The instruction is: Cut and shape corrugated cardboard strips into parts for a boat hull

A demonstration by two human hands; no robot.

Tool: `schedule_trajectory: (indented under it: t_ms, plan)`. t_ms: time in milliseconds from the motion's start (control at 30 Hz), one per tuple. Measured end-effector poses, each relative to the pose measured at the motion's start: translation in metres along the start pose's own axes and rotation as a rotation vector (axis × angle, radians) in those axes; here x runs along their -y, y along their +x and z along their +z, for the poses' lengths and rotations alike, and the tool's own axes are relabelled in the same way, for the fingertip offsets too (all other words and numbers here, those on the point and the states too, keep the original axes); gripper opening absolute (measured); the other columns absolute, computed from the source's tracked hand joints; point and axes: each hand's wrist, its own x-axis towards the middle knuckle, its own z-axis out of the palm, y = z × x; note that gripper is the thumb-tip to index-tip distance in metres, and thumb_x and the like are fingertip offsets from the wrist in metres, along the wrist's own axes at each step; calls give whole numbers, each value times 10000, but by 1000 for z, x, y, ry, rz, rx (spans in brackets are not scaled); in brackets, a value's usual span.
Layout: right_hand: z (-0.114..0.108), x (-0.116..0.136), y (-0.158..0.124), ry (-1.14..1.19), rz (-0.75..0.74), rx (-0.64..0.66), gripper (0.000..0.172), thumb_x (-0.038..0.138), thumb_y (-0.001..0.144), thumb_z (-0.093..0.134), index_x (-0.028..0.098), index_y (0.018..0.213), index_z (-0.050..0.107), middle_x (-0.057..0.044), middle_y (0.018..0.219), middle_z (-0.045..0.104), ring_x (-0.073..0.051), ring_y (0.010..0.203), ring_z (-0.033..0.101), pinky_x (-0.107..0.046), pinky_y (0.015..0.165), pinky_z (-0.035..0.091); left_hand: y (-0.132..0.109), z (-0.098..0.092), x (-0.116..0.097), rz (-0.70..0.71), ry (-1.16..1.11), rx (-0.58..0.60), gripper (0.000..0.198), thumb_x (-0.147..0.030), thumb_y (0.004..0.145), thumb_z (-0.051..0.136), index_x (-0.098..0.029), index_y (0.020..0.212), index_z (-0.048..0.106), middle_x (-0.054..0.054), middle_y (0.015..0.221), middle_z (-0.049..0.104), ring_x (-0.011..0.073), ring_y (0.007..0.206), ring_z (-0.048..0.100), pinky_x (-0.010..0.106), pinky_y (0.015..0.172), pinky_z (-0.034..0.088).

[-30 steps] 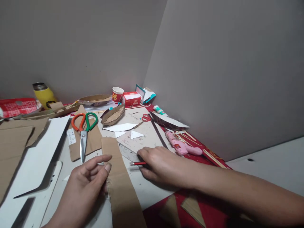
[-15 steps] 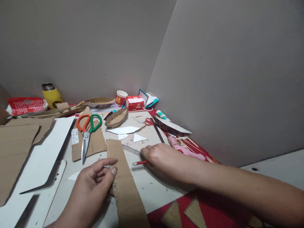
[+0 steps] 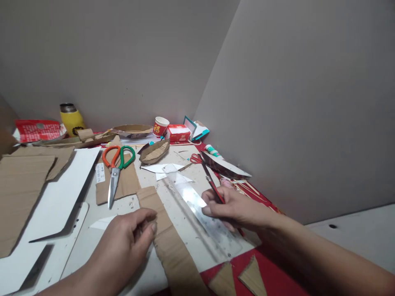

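The ruler (image 3: pixel 191 199) rose, the right hand (image 3: pixel 236 207) closed on it and pencil (image 3: pixel 215 189), left hand (image 3: pixel 128 238) half-open against cardboard (image 3: pixel 177 253).

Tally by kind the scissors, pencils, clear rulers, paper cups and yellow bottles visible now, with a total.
Scissors, one orange-and-green pair and one red pair: 2
Pencil: 1
Clear ruler: 1
Paper cup: 1
Yellow bottle: 1
Total: 6
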Motion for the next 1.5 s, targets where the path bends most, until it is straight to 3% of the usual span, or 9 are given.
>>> schedule_trajectory:
  t_ms: [133, 233, 467, 800, 967, 1100, 1200, 1333, 1500]
  plan:
    - [14, 5, 4, 25, 4, 53, 259, 338, 717, 661, 202, 685, 443, 119, 399, 451, -31, 300, 366, -134, 332, 288, -1, 2, -1, 294, 422, -11, 386, -273, 896, 449, -150, 1195, 661, 195, 1230, 651, 362, 1102, 604, 535, 909, 484]
    - [21, 6, 7, 93, -53, 104, 215, 275, 707, 638, 190, 666, 445, 57, 541, 606, -25, 345, 420, -134, 357, 319, 0, 9, 0, 288, 605, 105, 559, -329, 830, 562, -103, 1342, 562, 255, 1450, 440, 458, 1328, 398, 631, 1025, 380]
    - [37, -6, 22, 434, -214, 228, 249, 153, 637, 590, 198, 600, 348, -38, 740, 689, -44, 420, 457, -163, 393, 312, 3, 5, 2, 227, 559, 336, 728, -386, 858, 555, -190, 1504, 284, 86, 1581, 194, 339, 1456, 132, 547, 1134, 288]
    - [45, -16, 21, 365, -241, 9, 388, 435, 715, 776, 187, 682, 479, 113, 448, 370, -33, 358, 274, -165, 354, 195, 7, -2, 7, 328, 431, 356, 742, -366, 878, 564, -245, 1524, 220, 75, 1607, 168, 292, 1467, 147, 526, 1141, 288]
    - [49, -16, 20, 361, -230, 43, 383, 388, 668, 825, 173, 712, 511, 107, 405, 450, -37, 341, 364, -147, 360, 272, 8, -3, 14, 407, 259, 91, 417, -284, 906, 516, -175, 1308, 512, 145, 1427, 509, 260, 1336, 446, 428, 1075, 409]
    - [51, -17, 13, 367, -208, 62, 427, 400, 663, 829, 192, 784, 477, 118, 431, 477, -44, 343, 407, -147, 376, 309, 11, -7, 7, 221, 16, -91, 189, -310, 931, 505, -213, 1059, 604, 72, 1059, 697, 199, 985, 656, 339, 876, 507]
    - [53, -15, 9, 306, -152, 135, 398, 423, 710, 788, 192, 809, 479, 119, 456, 467, -42, 356, 386, -148, 373, 286, 12, -9, -2, 15, -269, -100, 249, -374, 923, 535, -229, 1124, 556, 35, 911, 696, 171, 819, 662, 303, 752, 511]
    - [57, -14, 10, 251, -191, 218, 307, 316, 716, 785, 163, 796, 532, 120, 492, 405, -32, 428, 311, -149, 410, 236, 12, -7, -8, -145, -574, -2, 542, -427, 874, 606, -263, 1333, 369, -18, 783, 643, 137, 666, 607, 246, 600, 480]
    - [60, -18, 14, 282, -189, 299, 223, 240, 738, 753, 158, 807, 557, 98, 563, 452, -39, 482, 350, -155, 444, 269, 14, -1, -5, -185, -490, -90, 605, -382, 782, 705, -307, 1310, 420, -13, 960, 558, 72, 564, 522, 188, 469, 424]
